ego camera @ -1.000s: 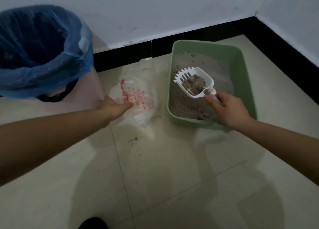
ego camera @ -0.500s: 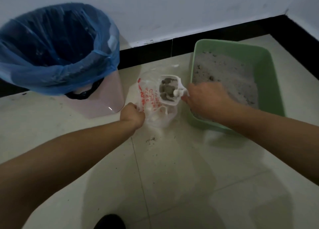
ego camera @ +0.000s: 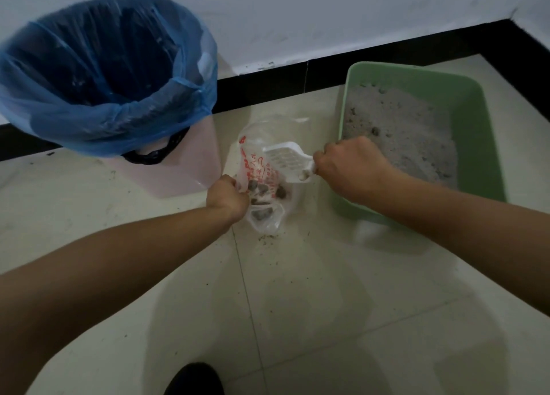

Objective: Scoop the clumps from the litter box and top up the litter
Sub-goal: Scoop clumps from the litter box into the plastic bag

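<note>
Two hands work over a small plastic bag [ego camera: 262,186] on the floor [ego camera: 297,305], seen from the head view. Left hand [ego camera: 227,196]: fingers closed on the bag's near edge, holding the mouth up and open. Right hand [ego camera: 351,168]: fingers wrapped around the handle of a white slotted scoop [ego camera: 287,162], which is tipped over the bag mouth with its slotted base facing the camera. Clumps [ego camera: 263,190] lie inside the bag, dark lumps visible through the clear film with red print. Litter box [ego camera: 464,120]: green, just right of the bag, holding grey litter [ego camera: 401,126] with a few darker lumps on its surface. Bin [ego camera: 104,76]: lined in blue, standing left of the bag, near the wall. A few loose grains [ego camera: 268,237] lie on the floor beside the bag's near end.

Step in hand, as judged: emptying the scoop into the bag. To do it well, keep the scoop's lip inside the bag mouth, hold the mouth taut and raised with the left hand, and tap or shake lightly so nothing clings to the slots. Turn the scoop upright before drawing it out, so that residue does not spill on the floor. Remaining lumps suggest more scooping precedes topping up.
</note>
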Motion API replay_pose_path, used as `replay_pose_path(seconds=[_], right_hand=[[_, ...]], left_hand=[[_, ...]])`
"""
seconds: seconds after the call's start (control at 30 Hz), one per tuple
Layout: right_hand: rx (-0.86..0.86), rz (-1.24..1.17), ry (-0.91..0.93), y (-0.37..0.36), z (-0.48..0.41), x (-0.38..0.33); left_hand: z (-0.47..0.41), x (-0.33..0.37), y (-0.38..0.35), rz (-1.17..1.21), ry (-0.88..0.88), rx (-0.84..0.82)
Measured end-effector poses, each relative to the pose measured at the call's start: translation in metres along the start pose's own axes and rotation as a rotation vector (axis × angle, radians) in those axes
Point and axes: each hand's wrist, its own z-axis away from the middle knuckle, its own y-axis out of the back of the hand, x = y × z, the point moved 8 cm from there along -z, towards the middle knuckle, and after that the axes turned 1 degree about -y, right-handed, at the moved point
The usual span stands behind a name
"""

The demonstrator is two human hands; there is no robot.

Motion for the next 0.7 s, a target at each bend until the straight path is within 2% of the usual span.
replay_pose_path(seconds=[0.13,0.23,0.33,0.4,0.47,0.57,0.7], right_hand=[[0.017,-0.15,-0.111,-0.011,0.003,0.018],[0.0,-0.471,-0.238,-0.019,0.014,0.045],[0.022,-0.675,-0.375,-0.023,0.032,0.083],[0.047,-0.673,-0.458,-0.028,0.047,0.112],[0.058,-0.646,-0.53,-0.037,0.063,0.139],[-0.042,-0.556,-0.572,-0.058,0.087,0.167],[-0.201,-0.319,-0.488,-0.081,0.111,0.192]], left_hand=[[0.005,0.01,0.0,-0.058,-0.021,-0.005],[0.009,0.024,0.003,-0.205,-0.037,0.068],[0.012,0.057,0.001,-0.294,-0.227,0.162],[0.018,0.084,-0.005,-0.268,-0.388,0.203],[0.025,0.109,-0.015,-0.223,-0.475,0.204],[0.034,0.137,-0.041,-0.113,-0.497,0.129],[0.038,0.162,-0.083,-0.064,-0.472,-0.018]])
